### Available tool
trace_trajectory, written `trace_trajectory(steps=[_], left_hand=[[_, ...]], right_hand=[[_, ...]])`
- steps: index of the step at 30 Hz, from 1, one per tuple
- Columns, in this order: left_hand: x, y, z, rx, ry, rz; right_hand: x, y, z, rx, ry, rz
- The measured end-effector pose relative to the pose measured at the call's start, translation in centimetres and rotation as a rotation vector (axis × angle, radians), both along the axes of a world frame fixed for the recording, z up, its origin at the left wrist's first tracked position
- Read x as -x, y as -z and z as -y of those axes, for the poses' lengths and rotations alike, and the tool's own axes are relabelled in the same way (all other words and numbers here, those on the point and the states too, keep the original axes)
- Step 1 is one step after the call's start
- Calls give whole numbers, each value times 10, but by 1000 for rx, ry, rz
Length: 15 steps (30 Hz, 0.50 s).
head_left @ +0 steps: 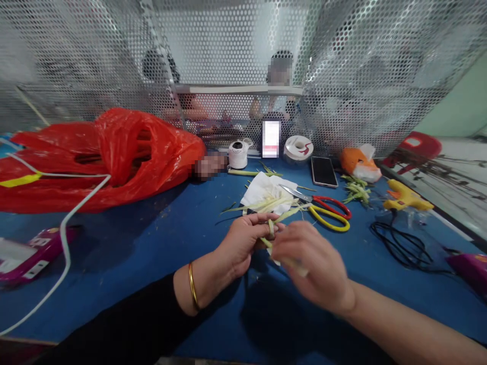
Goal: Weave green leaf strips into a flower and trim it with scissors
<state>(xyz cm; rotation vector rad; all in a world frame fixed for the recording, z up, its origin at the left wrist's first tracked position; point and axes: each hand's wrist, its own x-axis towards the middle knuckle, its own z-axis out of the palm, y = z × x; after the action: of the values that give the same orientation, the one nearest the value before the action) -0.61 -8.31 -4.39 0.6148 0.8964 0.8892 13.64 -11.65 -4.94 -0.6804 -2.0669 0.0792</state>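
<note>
My left hand [243,238], with a gold bangle [193,286] at its wrist, pinches a pale green plant strip [271,228] at the fingertips. Close beside it on the right, my right hand [314,266] is blurred by motion, its fingers curled over the lower end of the strip; a whitish bit shows under them. Just beyond the hands lies a white tissue [262,190] with several pale strips [276,203] across it. Red-and-yellow-handled scissors [331,210] rest with their blades on the tissue's right side.
Along the back stand a white thread spool [238,154], a lit phone [270,139], a ribbon roll [299,148] and a dark phone [324,171]. To the right are green scraps [356,190] and a yellow glue gun [409,196] with black cord. A red plastic bag [152,152] fills the left.
</note>
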Motion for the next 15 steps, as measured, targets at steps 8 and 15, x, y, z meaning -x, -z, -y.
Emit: trace_trajectory(steps=[8,15], left_hand=[[6,-1,-3,8,41,-54],[9,-2,-8,76,33,47]], right_hand=[[-19,-2,-15,491,247,-320],[-26,9,-23,282,382,-27]])
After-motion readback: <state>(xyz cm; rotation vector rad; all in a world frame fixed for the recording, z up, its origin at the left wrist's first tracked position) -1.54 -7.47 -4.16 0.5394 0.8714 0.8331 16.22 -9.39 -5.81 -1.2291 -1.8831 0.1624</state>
